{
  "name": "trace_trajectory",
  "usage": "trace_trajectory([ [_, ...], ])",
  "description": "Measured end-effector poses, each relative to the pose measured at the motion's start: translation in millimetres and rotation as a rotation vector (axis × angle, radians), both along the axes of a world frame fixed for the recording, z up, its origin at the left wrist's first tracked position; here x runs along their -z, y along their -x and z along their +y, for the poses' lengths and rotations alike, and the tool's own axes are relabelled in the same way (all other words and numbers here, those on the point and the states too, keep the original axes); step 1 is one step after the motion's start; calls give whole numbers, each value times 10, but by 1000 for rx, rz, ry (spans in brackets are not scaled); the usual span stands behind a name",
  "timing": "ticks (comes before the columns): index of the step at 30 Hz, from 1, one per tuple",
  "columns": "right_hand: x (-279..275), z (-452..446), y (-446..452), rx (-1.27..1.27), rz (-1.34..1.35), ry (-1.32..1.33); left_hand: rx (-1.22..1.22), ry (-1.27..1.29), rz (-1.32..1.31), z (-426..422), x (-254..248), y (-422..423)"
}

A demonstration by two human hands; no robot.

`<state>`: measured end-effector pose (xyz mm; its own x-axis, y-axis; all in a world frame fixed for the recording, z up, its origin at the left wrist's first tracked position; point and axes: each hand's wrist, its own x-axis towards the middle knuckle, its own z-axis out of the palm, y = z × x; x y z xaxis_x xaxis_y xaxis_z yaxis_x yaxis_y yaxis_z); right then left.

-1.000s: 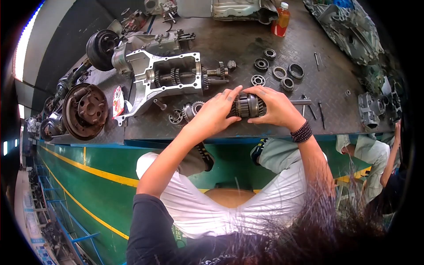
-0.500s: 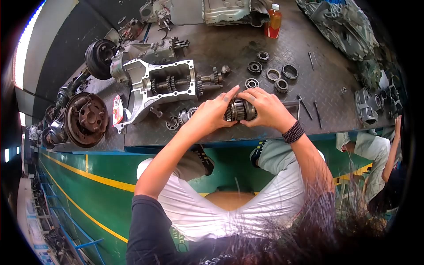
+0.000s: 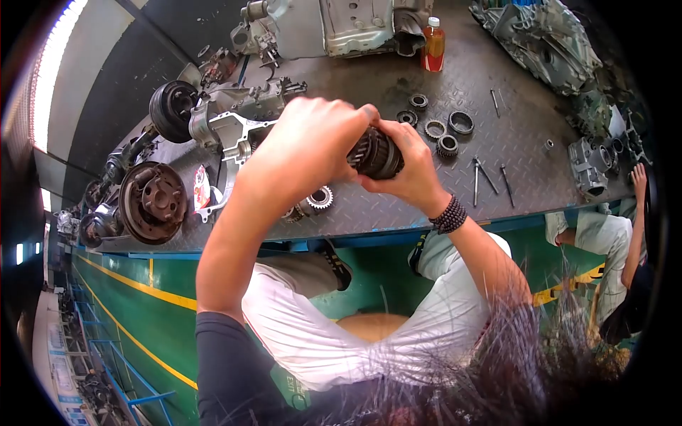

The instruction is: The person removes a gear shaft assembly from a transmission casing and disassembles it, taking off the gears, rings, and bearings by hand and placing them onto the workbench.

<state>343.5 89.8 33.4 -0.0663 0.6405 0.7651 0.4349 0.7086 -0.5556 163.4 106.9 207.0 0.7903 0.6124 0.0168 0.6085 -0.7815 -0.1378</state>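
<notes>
A dark metal gear assembly (image 3: pixel 378 155) with toothed rings is lifted above the bench, tilted toward me. My left hand (image 3: pixel 320 138) grips its left side, fingers curled over the top. On the other side my right hand (image 3: pixel 412 163), above a beaded bracelet, is wrapped round it, thumb beneath. Another toothed gear (image 3: pixel 317 200) lies on the bench below my left wrist. Behind my left hand an open gearbox case (image 3: pixel 231 135) is partly hidden. Beyond my right hand lie several ring gears and bearings, among them a wide ring (image 3: pixel 461 123).
Long bolts (image 3: pixel 476 183) lie on the steel bench (image 3: pixel 526 160) to the right. A drink bottle (image 3: pixel 432 50) stands at the back. A rusty brake drum (image 3: pixel 153 202) sits at left, a large casting (image 3: pixel 543 50) at back right. Another person's hand (image 3: pixel 639 181) touches the right edge.
Both hands have raised the gear assembly off the bench and tilted it. My left hand has swung upward and now covers much of the gearbox case. The view has shifted slightly.
</notes>
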Motion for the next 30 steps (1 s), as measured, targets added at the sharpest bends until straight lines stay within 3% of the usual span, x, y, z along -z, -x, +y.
trace_trajectory([
  [3,-27,18,58,30,133,8,92,-73,38,52,-224,-215],
  [8,103,103,-81,-82,327,161,45,-33,143,154,-360,-606],
  [15,134,138,-227,-128,414,207,0,-21,304,206,-517,-1096],
  [30,204,163,-258,-325,668,306,85,-161,199,390,-350,-1303],
])
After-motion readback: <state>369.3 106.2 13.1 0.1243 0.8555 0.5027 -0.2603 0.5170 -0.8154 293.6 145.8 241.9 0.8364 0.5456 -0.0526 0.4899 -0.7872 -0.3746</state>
